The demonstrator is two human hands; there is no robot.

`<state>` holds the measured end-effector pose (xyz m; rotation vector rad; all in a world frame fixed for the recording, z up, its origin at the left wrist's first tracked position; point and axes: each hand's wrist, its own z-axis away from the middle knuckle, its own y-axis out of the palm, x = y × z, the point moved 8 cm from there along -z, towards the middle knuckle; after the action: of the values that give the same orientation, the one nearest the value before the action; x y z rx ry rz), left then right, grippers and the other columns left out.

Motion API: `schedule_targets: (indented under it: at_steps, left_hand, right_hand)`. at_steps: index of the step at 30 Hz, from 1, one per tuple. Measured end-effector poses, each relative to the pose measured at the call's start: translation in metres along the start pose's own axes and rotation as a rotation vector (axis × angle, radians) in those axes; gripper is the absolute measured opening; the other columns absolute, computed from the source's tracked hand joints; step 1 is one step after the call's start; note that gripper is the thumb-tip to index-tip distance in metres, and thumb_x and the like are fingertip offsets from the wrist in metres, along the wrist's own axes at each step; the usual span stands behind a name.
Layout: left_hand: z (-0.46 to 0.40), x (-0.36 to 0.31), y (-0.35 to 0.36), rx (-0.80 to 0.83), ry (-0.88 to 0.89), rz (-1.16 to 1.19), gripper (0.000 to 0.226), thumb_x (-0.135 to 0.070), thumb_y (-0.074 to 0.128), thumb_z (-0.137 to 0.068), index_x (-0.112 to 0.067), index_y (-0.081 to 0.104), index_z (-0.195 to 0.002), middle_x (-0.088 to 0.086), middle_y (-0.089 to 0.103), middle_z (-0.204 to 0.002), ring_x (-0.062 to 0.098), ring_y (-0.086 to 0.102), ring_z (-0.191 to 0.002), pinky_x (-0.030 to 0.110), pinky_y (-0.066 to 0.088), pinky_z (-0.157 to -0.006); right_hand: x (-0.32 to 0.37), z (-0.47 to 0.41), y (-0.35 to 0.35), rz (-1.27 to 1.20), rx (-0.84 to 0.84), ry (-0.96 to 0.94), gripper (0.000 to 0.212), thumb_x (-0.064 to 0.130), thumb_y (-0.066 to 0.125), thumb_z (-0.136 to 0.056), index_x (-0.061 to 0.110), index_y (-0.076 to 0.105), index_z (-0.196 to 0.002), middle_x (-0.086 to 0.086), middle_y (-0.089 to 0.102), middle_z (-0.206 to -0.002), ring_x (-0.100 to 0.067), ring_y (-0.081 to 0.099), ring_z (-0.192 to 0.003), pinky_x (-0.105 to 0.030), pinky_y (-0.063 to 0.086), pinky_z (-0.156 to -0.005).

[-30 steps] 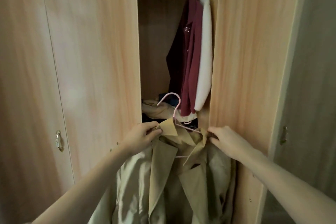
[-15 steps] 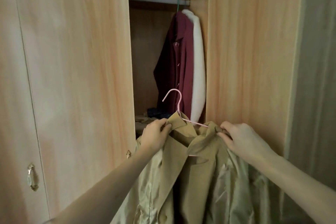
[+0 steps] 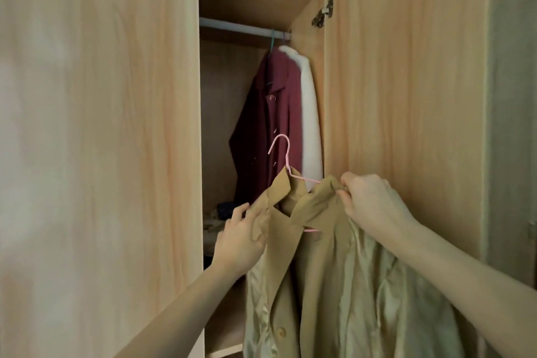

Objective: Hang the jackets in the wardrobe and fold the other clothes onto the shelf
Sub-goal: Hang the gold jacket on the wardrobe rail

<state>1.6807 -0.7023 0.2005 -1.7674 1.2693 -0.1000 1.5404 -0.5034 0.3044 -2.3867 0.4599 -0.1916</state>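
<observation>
- The tan trench coat [image 3: 328, 285] hangs on a pink wire hanger [image 3: 286, 164] in front of the open wardrobe, filling the view from centre down to 5 o'clock; its shiny lining shows on both sides of the open front; a button sits low on the front edge
- The hanger's hook stands upright above the collar, well below the rail and touching nothing; one pink arm shows between the collar flaps
- The left hand [image 3: 241, 238], at 7 o'clock from the hook, grips the coat's left lapel and shoulder, fingers curled round the cloth
- The right hand [image 3: 370, 203], at 4 o'clock from the hook, pinches the coat's right shoulder near the collar, fingers bent tight on the fabric
- Behind the hook, at 12 o'clock, a maroon jacket [image 3: 271, 128] hangs from the white rail [image 3: 241, 27] on a teal hanger; just to its right hangs a white garment [image 3: 309, 122], close to the wardrobe's side wall
- Low in the wardrobe, at 9 o'clock from the left hand, lie some dark and pale clothes [image 3: 216, 216], too dim to name
- A light wood door [image 3: 98, 139] fills the left; another door [image 3: 406, 73], with a metal hinge [image 3: 323, 13] at its top, fills the right
</observation>
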Motion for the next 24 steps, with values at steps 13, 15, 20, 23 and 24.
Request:
schedule_targets:
  at_steps: [13, 15, 20, 23, 24]
  left_hand:
    - [-0.087, 0.011, -0.033, -0.133, 0.069, -0.175, 0.035, -0.040, 0.056, -0.090, -0.035, 0.050, -0.124, -0.013, 0.039, -0.133, 0.011, 0.043, -0.120, 0.038, 0.048, -0.098]
    - [-0.107, 0.014, -0.034, -0.159, 0.081, -0.208, 0.034, -0.042, 0.055, -0.090, -0.036, 0.050, -0.123, -0.015, 0.040, -0.130, 0.010, 0.045, -0.115, 0.037, 0.050, -0.095]
    - [-0.165, 0.022, -0.034, -0.188, 0.111, -0.259, 0.032, -0.047, 0.056, -0.089, -0.036, 0.052, -0.118, -0.017, 0.043, -0.123, 0.007, 0.050, -0.103, 0.032, 0.055, -0.085]
    - [-0.197, 0.024, -0.034, -0.199, 0.118, -0.274, 0.031, -0.045, 0.054, -0.090, -0.034, 0.052, -0.119, -0.016, 0.042, -0.124, 0.007, 0.049, -0.105, 0.033, 0.054, -0.083]
    - [-0.207, 0.024, -0.034, -0.203, 0.122, -0.285, 0.031, -0.045, 0.053, -0.091, -0.033, 0.052, -0.119, -0.016, 0.042, -0.123, 0.008, 0.049, -0.105, 0.034, 0.054, -0.083]
  right_hand:
    - [0.013, -0.145, 0.027, 0.075, -0.183, -0.036, 0.017, 0.025, 0.049, -0.095, 0.013, 0.060, -0.100, -0.015, 0.061, -0.098, -0.039, 0.061, -0.094, -0.035, 0.041, -0.068]
    - [0.015, -0.170, 0.040, 0.087, -0.191, -0.065, 0.014, 0.023, 0.051, -0.094, 0.013, 0.060, -0.100, -0.014, 0.061, -0.098, -0.037, 0.061, -0.094, -0.033, 0.038, -0.066]
    - [0.011, -0.242, 0.051, 0.103, -0.273, -0.090, 0.012, 0.019, 0.052, -0.093, 0.012, 0.060, -0.099, -0.008, 0.050, -0.083, -0.036, 0.062, -0.091, -0.033, 0.038, -0.064]
    - [0.007, -0.290, 0.041, 0.053, -0.339, -0.087, 0.007, 0.014, 0.050, -0.092, 0.012, 0.057, -0.092, -0.010, 0.049, -0.084, -0.037, 0.060, -0.089, -0.034, 0.035, -0.065]
    - [0.007, -0.303, 0.040, 0.041, -0.358, -0.103, 0.005, 0.013, 0.050, -0.092, 0.012, 0.054, -0.088, -0.011, 0.049, -0.084, -0.037, 0.060, -0.089, -0.034, 0.036, -0.066]
